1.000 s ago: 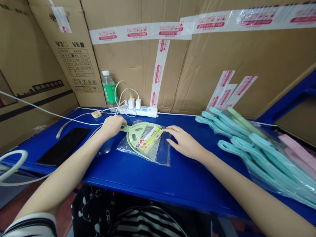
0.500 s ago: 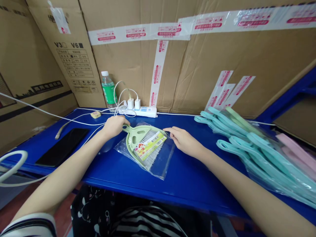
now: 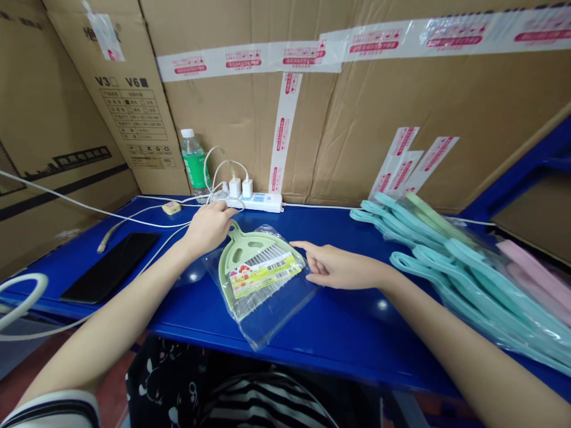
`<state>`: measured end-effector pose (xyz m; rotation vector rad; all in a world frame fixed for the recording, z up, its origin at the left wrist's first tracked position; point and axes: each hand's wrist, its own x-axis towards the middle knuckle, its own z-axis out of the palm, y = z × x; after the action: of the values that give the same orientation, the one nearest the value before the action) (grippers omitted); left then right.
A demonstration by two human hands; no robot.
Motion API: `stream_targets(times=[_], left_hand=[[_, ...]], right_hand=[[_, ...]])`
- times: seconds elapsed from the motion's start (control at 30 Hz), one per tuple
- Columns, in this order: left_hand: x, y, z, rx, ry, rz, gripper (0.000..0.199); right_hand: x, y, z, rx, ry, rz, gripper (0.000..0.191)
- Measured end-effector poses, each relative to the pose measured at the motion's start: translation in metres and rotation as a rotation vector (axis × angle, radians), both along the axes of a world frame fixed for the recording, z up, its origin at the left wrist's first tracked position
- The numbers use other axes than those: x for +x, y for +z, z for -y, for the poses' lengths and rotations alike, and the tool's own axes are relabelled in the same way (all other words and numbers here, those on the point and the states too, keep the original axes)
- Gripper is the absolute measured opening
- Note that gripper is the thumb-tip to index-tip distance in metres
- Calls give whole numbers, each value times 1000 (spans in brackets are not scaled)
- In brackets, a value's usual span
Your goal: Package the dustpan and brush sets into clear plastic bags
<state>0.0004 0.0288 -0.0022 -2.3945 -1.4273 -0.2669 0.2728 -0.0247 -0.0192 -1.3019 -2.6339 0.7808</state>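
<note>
A light green dustpan (image 3: 229,260) lies on the blue tabletop inside a clear plastic bag (image 3: 273,318). With it in the bag is a brush with grey bristles (image 3: 256,301), partly covered by a yellow and white label card (image 3: 266,274). My left hand (image 3: 210,224) is closed around the dustpan's handle end; its fingertips are partly hidden. My right hand (image 3: 328,264) is at the pan's right edge, index finger stretched out against the rim or bag, the other fingers loosely bent, nothing seen in its grasp.
Bagged turquoise dustpans (image 3: 486,291) lie at right, beside green and pink ones (image 3: 535,267). A black phone (image 3: 109,267), a small yellow block (image 3: 171,207) and white cables are at left. Behind stand a bottle (image 3: 194,166), a power strip (image 3: 263,203) and cardboard (image 3: 236,119).
The bagged dustpan has turned on the table, its wide end swinging left and toward me. My right hand has moved slightly nearer to me along its edge; my left stays at the handle.
</note>
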Motion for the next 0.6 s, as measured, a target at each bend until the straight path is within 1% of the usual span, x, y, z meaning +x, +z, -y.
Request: stream_targets(times=[0.07, 0.1, 0.17, 0.23, 0.27, 0.3, 0.37, 0.47, 0.6], left_hand=[[6, 1, 13, 36, -229, 74, 32], [9, 1, 20, 1, -359, 112, 32], [18, 0, 37, -137, -590, 130, 33], [25, -2, 50, -251, -771, 78, 45], [28, -4, 55, -281, -811, 38, 50], [30, -6, 58, -296, -820, 4, 54], [33, -10, 61, -317, -808, -39, 56], [33, -13, 60, -339, -799, -44, 53], [32, -12, 56, -316, -773, -70, 49]], right_hand=[[-1, -1, -1, 1, 1, -5, 68], [-1, -1, -2, 3, 6, -9, 67], [-1, 0, -1, 4, 18, -20, 68], [0, 2, 1, -10, 32, -21, 71], [0, 4, 2, -21, 38, -14, 73], [1, 5, 4, -34, 43, -3, 76], [1, 9, 8, -63, 47, 23, 82], [0, 12, 13, -119, 40, 64, 88], [-1, 16, 19, -153, -1, 155, 85]])
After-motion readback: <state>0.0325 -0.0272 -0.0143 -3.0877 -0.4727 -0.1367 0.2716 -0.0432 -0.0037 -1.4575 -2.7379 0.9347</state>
